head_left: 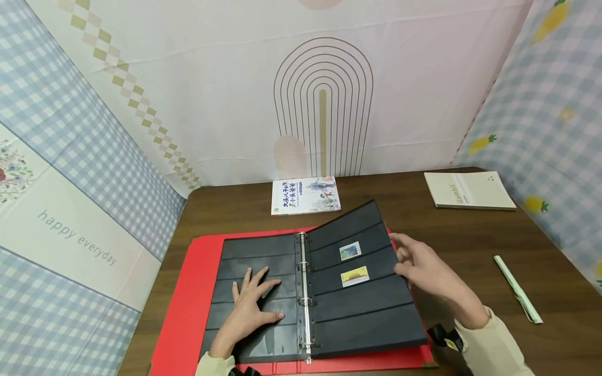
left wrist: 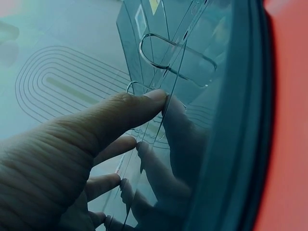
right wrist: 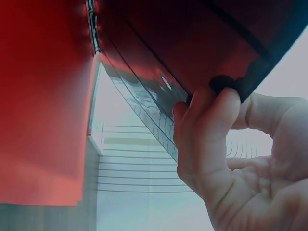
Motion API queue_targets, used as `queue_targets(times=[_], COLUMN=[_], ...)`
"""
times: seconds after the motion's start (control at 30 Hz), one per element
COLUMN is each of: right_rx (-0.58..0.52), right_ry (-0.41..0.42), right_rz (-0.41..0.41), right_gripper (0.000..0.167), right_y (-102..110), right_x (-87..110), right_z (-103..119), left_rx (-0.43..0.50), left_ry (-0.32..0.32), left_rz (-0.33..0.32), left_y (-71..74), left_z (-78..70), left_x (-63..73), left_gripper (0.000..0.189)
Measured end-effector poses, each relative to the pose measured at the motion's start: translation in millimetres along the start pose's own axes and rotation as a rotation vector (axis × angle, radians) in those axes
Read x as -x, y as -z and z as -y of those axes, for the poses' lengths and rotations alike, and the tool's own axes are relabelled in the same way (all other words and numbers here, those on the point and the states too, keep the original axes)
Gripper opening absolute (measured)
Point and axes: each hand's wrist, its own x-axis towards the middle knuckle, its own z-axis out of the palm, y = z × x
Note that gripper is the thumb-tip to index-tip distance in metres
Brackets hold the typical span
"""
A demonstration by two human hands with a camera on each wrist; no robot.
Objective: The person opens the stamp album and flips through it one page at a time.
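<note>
A red ring-binder stamp album point(head_left: 188, 292) lies spread on the table, with black pocket pages on both sides of its metal rings point(head_left: 304, 292). My left hand point(head_left: 251, 303) rests on the left page point(head_left: 235, 250), fingers spread; in the left wrist view its thumb point(left wrist: 120, 113) touches the glossy surface. At the right, my right hand point(head_left: 423, 266) pinches the outer edge of the right page point(head_left: 362, 318), which is lifted at a slant. That page carries a blue-green stamp point(head_left: 350, 251) and a yellow stamp point(head_left: 355, 276). From below, the right wrist view shows fingers point(right wrist: 207, 130) curled against the page's underside.
Behind the album lies a white picture-covered book point(head_left: 305, 196). A cream notebook point(head_left: 469, 190) sits at the back right of the wooden table point(head_left: 461, 235), and a pale green pen point(head_left: 517, 289) lies at the right. Patterned cloth point(head_left: 226, 104) hangs around the table.
</note>
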Motion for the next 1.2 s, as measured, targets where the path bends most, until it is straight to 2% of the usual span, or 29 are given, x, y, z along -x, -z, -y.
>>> queue_targets(times=[0.37, 0.67, 0.97, 1.2], right_rx=[-0.075, -0.170, -0.200, -0.221], right_ry=[-0.005, 0.006, 0.035, 0.027], right_rz=[0.031, -0.001, -0.031, -0.040], right_gripper=[0.070, 0.068, 0.063, 0.061], right_y=[1, -2, -2, -5], right_x=[-5.6, -5.6, -5.8, -10.1], right_z=[18, 32, 43, 56], left_rx=[0.007, -0.008, -0.003, 0.001], left_ry=[0.009, 0.007, 0.004, 0.011], left_rz=[0.001, 0.006, 0.008, 0.009], left_y=[-0.2, 0.3, 0.0, 0.8], left_z=[0.1, -0.5, -1.3, -1.9], left_x=[1.8, 1.5, 1.2, 1.3], left_gripper=[0.067, 0.067, 0.066, 0.067])
